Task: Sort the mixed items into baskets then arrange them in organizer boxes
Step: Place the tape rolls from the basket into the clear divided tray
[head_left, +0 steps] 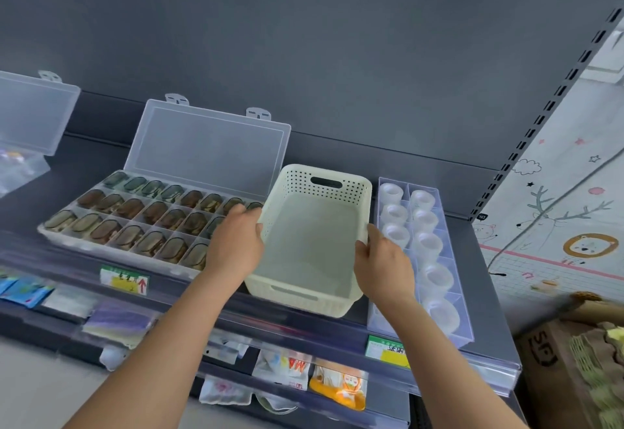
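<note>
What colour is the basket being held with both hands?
The basket is cream, with small perforated holes in its walls; seen in the head view.

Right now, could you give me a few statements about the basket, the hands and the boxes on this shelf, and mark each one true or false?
1. The cream basket has nothing in it. True.
2. Only the left hand holds the basket. False: the right hand grips the opposite rim too.
3. The compartment box has its lid closed. False: the lid stands open.
4. The clear tray of white rolls lies to the right of the basket. True.
</note>
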The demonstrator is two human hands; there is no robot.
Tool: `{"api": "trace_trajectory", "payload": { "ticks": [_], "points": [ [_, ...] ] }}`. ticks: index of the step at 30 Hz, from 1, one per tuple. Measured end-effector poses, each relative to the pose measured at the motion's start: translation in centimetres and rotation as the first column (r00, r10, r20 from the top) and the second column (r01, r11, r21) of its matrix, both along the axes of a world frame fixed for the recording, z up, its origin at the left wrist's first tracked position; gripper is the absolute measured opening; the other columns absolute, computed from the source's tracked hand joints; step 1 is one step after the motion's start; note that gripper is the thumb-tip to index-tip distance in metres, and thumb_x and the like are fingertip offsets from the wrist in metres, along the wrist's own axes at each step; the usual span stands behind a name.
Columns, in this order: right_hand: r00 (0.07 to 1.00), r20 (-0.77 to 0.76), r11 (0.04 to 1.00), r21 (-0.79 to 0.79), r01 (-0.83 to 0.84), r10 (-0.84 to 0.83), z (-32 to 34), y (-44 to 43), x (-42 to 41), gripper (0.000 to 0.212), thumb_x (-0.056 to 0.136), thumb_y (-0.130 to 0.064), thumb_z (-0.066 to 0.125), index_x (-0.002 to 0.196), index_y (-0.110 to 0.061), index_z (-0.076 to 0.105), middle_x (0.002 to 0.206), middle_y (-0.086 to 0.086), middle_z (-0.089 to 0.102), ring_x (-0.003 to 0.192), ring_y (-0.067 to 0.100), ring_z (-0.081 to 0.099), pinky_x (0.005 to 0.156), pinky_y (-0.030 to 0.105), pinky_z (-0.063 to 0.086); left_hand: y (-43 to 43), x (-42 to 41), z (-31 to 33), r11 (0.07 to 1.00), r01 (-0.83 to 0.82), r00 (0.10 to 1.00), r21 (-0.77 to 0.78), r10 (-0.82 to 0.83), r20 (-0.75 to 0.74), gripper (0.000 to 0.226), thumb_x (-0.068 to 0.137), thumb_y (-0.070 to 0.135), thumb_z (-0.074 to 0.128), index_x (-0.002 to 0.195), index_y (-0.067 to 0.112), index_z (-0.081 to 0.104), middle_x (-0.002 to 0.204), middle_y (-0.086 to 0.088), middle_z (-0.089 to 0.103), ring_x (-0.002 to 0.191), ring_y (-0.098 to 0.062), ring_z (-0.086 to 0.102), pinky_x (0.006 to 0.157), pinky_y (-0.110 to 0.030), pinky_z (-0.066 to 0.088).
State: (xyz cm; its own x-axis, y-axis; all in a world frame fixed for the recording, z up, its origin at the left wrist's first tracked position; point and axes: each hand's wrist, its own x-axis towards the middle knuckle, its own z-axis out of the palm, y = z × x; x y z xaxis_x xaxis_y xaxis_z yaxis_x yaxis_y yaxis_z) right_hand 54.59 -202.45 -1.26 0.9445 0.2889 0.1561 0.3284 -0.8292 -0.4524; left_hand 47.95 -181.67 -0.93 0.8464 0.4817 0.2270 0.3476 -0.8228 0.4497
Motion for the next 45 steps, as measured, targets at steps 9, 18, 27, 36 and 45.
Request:
{"api": "trace_trajectory", "payload": {
  "ticks": [9,18,27,36,45],
  "points": [
    [0.986,0.162,0.966,0.246,-0.076,0.036,3.4,-1.8,-1.0,0.012,0.091,-0.014,0.044,0.097,-0.014,0.054,0.056,-0.002,0.045,0.057,0.031,0.048,0.052,0.037,0.042,-1.7,-3.0,2.7,0.996,-0.018,0.974,-0.082,0.036,0.225,0.035,0.099,0.013,0.046,0.133,0.013,0.055,0.111,-0.005,0.052,0.085,-0.016,0.051,0.074,-0.032,0.048],
    [0.934,0.222,0.897,0.285,-0.338,0.281,5.5,1.4,-5.0,0.023,0.088,-0.012,0.046,0.106,-0.02,0.059,0.051,-0.007,0.039,0.055,0.027,0.042,0.054,0.037,0.041,-0.8,-12.0,4.2,0.972,-0.218,0.909,-0.086,0.234,0.346,0.03,0.096,0.007,0.048,0.12,0.016,0.063,0.091,0.001,0.048,0.072,-0.007,0.047,0.06,-0.019,0.034],
    [0.793,0.2,0.744,0.272,-0.61,0.576,5.7,12.5,-11.2,0.027,0.09,-0.013,0.045,0.111,-0.022,0.059,0.054,-0.008,0.044,0.051,0.021,0.043,0.055,0.035,0.047,5.5,-23.0,4.1,0.847,-0.516,0.783,-0.128,0.527,0.33,0.031,0.095,0.007,0.048,0.117,0.018,0.065,0.09,-0.002,0.049,0.077,-0.014,0.047,0.066,-0.026,0.031],
    [0.687,0.175,0.632,0.282,-0.721,0.706,4.7,27.9,-18.4,0.019,0.091,-0.009,0.045,0.097,-0.021,0.059,0.048,-0.008,0.035,0.043,0.01,0.033,0.047,0.025,0.026,17.4,-32.4,3.1,0.755,-0.634,0.698,-0.165,0.651,0.297,0.025,0.094,0.003,0.045,0.104,0.01,0.067,0.09,-0.011,0.056,0.076,-0.019,0.048,0.064,-0.029,0.035],
    [0.652,0.163,0.598,0.282,-0.75,0.741,4.8,41.5,-23.4,0.02,0.089,-0.01,0.046,0.1,-0.016,0.061,0.048,-0.003,0.037,0.046,0.019,0.035,0.046,0.032,0.034,29.8,-37.6,3.7,0.715,-0.676,0.663,-0.179,0.696,0.275,0.03,0.096,0.005,0.044,0.112,0.013,0.068,0.089,-0.012,0.054,0.071,-0.02,0.046,0.064,-0.028,0.033]
  ]
}}
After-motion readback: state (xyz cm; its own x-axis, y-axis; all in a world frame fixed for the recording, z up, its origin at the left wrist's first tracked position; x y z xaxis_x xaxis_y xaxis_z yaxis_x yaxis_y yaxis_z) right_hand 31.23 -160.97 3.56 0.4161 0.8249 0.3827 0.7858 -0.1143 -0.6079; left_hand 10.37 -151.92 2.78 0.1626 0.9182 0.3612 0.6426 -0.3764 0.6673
